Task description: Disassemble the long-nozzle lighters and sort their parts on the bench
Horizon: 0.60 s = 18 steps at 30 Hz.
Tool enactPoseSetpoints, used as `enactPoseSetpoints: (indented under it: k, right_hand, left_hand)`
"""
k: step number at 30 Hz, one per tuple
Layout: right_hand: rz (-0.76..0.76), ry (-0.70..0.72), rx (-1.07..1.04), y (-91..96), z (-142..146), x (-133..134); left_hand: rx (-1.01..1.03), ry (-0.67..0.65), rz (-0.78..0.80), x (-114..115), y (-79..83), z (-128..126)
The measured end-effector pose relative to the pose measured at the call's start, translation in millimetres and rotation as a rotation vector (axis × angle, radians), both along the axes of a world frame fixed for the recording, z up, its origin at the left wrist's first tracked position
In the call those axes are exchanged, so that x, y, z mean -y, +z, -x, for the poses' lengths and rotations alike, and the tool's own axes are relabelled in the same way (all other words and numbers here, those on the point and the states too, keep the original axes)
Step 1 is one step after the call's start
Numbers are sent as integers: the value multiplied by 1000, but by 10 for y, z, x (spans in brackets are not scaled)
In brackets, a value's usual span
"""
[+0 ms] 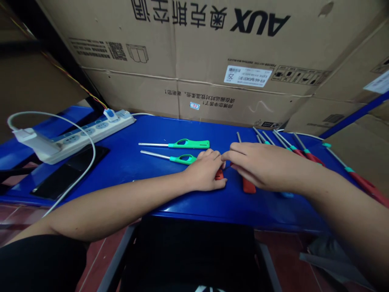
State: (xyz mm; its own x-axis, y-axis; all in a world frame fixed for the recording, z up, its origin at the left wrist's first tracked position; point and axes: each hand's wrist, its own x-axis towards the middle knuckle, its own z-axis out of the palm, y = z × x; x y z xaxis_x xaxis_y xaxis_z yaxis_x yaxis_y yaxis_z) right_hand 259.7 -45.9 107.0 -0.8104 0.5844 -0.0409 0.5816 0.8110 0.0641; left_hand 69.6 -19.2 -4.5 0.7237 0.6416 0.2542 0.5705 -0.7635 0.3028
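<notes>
The left hand [206, 170] and the right hand [258, 166] were bare, as were both forearms [127, 198] along their whole visible length. Plain black fabric [39, 263] of a garment showed under the left arm.

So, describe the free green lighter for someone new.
Blue table, right of the white power strip. Of the green-handled pair there, it is the far lighter, nearer the cardboard box: handle bare, while the near lighter meets the left hand.
</notes>
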Motion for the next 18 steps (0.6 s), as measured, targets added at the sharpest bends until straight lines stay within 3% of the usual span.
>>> enactPoseSetpoints:
  k: [8, 14, 18]
  right_hand:
    - [-58, -184, -186, -48, -492, 62]
    - [-5, -211, -252, -187, -692, 170]
    - [-9, -326, -420, -251, -696, 246]
  left_hand:
    - [-215, 41, -214, 65, 45, -47]
    - [-262, 53, -224, 80, 99, -78]
    - [-203, -6, -129, 64, 222, 57]
